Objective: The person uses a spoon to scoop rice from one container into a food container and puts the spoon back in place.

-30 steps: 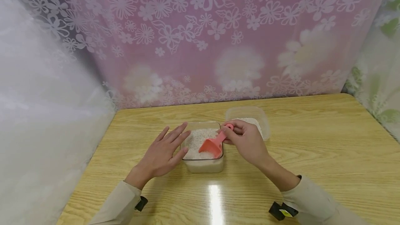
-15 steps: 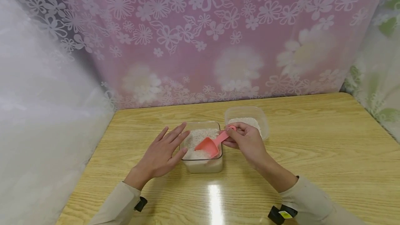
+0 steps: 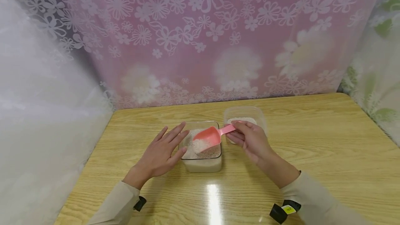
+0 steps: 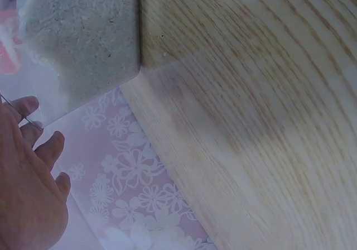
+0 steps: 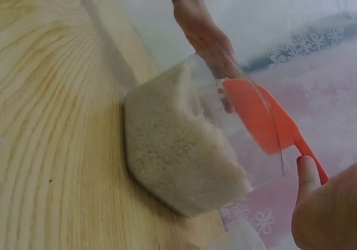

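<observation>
A pink scoop (image 3: 210, 136) with white rice in its bowl is over the clear square container (image 3: 203, 166). My right hand (image 3: 250, 140) pinches the scoop's handle between thumb and fingers. Rice (image 5: 173, 144) fills much of the container, its surface uneven in the right wrist view. My left hand (image 3: 159, 153), fingers spread and fairly straight, rests at the container's left rim. In the left wrist view, the fingertips (image 4: 51, 145) of that hand show by the clear wall.
Behind my right hand stands a second, lower clear plastic box (image 3: 262, 115) with rice in it, partly hidden by that hand. Both containers are on a wood-grain table (image 3: 312, 141). A pink flowered curtain (image 3: 193, 61) hangs along the back edge.
The scoop has risen out of the rice, levelled and now carries a load of rice. My right hand has lifted and turned with it. The left hand stays in place.
</observation>
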Demonstrator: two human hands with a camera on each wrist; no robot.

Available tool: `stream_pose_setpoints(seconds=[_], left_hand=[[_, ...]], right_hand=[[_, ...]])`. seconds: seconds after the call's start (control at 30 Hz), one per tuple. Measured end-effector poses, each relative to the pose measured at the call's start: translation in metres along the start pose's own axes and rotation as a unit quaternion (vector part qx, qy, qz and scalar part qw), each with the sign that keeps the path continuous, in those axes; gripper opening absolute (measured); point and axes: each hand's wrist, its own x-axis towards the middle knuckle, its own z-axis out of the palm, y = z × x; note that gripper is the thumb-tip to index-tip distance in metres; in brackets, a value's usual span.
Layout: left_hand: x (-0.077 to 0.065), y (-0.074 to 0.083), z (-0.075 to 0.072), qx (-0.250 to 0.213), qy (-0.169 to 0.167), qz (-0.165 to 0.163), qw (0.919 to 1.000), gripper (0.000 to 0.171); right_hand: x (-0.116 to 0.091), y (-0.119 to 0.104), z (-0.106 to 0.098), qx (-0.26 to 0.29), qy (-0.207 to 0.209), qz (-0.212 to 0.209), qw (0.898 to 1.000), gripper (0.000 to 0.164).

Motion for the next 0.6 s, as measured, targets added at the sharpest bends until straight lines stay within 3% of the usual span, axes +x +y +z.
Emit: stream_pose_setpoints(seconds=[0.23,0.6], left_hand=[[0.000,0.001,0.001,0.000,0.003,0.003,1.0000,0.057],[-0.001,0.002,0.002,0.004,0.003,0.000,1.0000,0.056]], right_hand=[[0.003,-0.008,-0.003,0.068,-0.022,0.020,0.997,0.017],[0.003,-0.021,-0.008,0.141,-0.024,0.047,0.989,0.020]])
